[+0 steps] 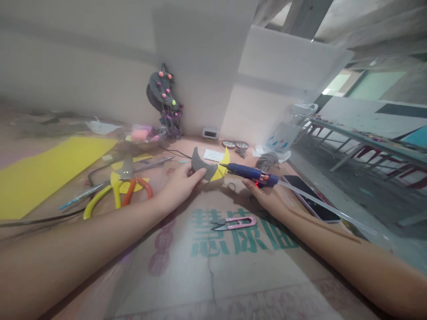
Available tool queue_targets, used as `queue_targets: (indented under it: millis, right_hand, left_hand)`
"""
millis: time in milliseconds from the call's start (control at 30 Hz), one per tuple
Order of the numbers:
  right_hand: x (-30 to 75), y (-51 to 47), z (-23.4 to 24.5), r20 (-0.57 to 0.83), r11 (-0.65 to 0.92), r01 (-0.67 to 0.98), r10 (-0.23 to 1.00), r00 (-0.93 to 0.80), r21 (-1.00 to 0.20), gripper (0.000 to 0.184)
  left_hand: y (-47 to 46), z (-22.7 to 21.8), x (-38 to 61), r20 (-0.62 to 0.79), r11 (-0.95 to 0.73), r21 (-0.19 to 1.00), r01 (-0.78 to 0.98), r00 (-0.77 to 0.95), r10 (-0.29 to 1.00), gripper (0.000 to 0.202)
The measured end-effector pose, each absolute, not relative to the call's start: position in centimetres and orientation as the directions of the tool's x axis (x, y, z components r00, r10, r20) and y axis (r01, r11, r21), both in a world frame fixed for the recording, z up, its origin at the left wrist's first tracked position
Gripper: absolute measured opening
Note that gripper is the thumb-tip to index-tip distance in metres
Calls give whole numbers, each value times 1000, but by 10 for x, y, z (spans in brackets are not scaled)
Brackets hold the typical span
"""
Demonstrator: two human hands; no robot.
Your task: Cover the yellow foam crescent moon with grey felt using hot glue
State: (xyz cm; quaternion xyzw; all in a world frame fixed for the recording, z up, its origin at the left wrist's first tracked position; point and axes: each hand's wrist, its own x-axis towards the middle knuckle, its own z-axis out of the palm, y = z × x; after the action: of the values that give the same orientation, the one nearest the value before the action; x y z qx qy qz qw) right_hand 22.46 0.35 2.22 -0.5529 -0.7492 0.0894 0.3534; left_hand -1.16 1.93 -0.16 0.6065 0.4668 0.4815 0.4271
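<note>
Pinched between thumb and fingers of my left hand [190, 180] is a crescent shape [204, 169], grey and yarn-like on its left part, bare yellow on its right. Whether it is one piece or two I cannot tell. A blue hot glue gun [245, 172] is in the grip of my right hand [262, 192], with a clear glue stick [320, 205] running out of its back and a small red light glowing. Its nozzle points left and reaches the yellow part. Below both hands, pink thread snips [235, 223] lie on the printed cardboard [173, 284].
Left of my arm lie orange-handled scissors [137, 189], yellow-handled pliers [100, 200], a pen [80, 195] and a yellow sheet [50, 178]. A phone [312, 198] and grey yarn [267, 161] are at right. Behind stand a decorated grey crescent [158, 91] and small clock [210, 133].
</note>
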Motion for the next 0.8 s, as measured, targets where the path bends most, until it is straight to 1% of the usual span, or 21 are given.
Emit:
queue_targets:
  millis: [133, 300, 467, 600, 667, 700, 800]
  right_hand:
    - [225, 5, 19, 446, 359, 772, 888, -110, -525, 27]
    - [224, 8, 16, 411, 296, 784, 910, -57, -546, 30]
    - [221, 6, 19, 426, 352, 760, 898, -109, -547, 27]
    - [218, 0, 23, 368, 330, 779, 920, -137, -534, 23]
    - [219, -3, 24, 357, 369, 756, 914, -190, -540, 20]
    - [221, -4, 24, 372, 398, 734, 904, -211, -550, 20]
    - [228, -3, 24, 490, 480, 671, 849, -196, -564, 26]
  left_hand:
    - [21, -3, -12, 199, -212, 970, 122, 112, 974, 20]
    - [23, -7, -13, 190, -203, 971, 126, 114, 975, 21]
    - [21, -7, -13, 185, -199, 972, 124, 116, 976, 22]
    - [22, -6, -13, 178, -187, 978, 89, 98, 979, 23]
    - [24, -8, -13, 178, -182, 982, 52, 78, 981, 25]
    - [25, -8, -12, 170, -172, 985, 28, 71, 983, 26]
    - [28, -9, -12, 126, -124, 991, -39, 47, 991, 28]
